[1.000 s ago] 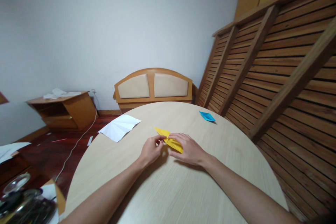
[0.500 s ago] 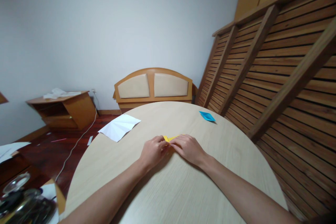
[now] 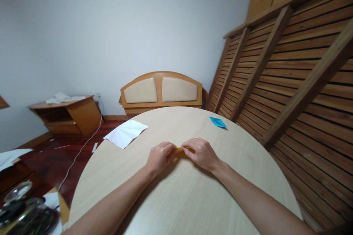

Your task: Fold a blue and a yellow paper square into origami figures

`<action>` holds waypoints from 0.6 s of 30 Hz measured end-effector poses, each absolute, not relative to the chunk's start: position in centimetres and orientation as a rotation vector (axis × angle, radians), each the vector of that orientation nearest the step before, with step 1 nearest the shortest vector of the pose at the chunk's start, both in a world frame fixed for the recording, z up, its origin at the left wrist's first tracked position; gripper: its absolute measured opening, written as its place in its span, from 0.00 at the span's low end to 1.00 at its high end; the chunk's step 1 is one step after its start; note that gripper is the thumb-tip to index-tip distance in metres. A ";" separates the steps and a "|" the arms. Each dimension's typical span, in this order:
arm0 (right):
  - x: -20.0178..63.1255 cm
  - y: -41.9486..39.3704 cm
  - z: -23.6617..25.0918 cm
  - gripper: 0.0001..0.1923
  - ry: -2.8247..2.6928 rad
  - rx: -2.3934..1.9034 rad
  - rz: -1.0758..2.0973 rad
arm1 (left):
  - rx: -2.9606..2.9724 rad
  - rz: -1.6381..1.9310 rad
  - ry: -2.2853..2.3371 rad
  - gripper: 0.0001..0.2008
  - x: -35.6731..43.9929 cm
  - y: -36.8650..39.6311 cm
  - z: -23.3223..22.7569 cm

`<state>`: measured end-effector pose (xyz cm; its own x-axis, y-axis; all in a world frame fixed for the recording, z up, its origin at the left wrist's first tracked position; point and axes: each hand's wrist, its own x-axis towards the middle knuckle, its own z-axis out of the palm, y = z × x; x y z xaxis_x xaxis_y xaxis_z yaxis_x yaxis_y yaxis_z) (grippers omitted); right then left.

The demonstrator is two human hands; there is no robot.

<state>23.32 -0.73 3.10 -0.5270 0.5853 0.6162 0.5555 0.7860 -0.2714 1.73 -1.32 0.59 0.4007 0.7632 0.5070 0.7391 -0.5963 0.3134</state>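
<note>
Two hands meet over the middle of the round table (image 3: 176, 198): the left hand (image 3: 159, 156) and the right hand (image 3: 200, 151) are each curled with fingertips pinched onto opposite ends of a folded yellow paper (image 3: 179, 148), of which only a thin strip shows between them. The strip's long axis runs left to right, level with both sets of fingertips and equally near each hand, pressed low against the tabletop. A creased white sheet (image 3: 126, 132) lies well apart to the left, and a small blue folded paper (image 3: 217, 122) lies farther off to the right.
</note>
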 end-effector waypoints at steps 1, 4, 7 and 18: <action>23.5 -0.7 3.2 0.07 -2.230 -0.851 0.052 | 2.565 0.959 1.423 0.10 1.6 -1.2 0.6; 24.0 -0.4 3.4 0.08 -2.172 -0.880 0.056 | 2.471 0.897 1.494 0.10 1.3 -1.1 0.8; 24.6 -0.1 3.4 0.08 -2.137 -0.902 0.056 | 2.427 0.816 1.550 0.10 1.3 -1.1 0.9; 24.7 -0.2 3.7 0.10 -2.239 -0.864 0.003 | 2.425 0.976 1.447 0.10 1.7 -1.8 1.0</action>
